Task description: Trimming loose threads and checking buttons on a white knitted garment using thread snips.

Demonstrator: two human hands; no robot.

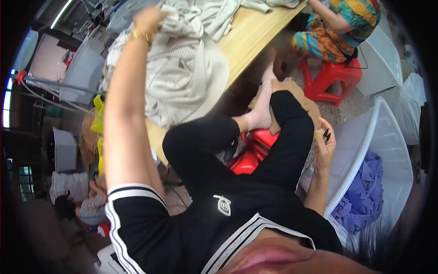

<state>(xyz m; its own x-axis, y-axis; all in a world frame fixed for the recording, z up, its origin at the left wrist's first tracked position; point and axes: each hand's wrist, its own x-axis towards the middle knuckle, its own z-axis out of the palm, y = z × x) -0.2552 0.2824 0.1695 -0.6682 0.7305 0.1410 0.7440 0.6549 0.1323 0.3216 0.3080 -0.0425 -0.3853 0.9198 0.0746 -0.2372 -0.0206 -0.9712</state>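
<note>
A: Reaching across the table point(255, 34), the left hand point(147, 19) is pressing into the pale garment point(182, 68); its fingers are sinking into the folds, so how far they are closing on the cloth cannot be told.

B: And the right hand point(325, 144)?

A: It is hanging low beside the knee, fingers curled around a small tan piece point(318, 134), next to the white bin point(388, 137) of purple cloth point(362, 192).

B: Which step is this judged to be?

A: Gathering the garment, seemingly. Drawing it nearer is calling for a firm grip on the bunched fabric, which is lying under the left hand and well apart from the right.
</note>
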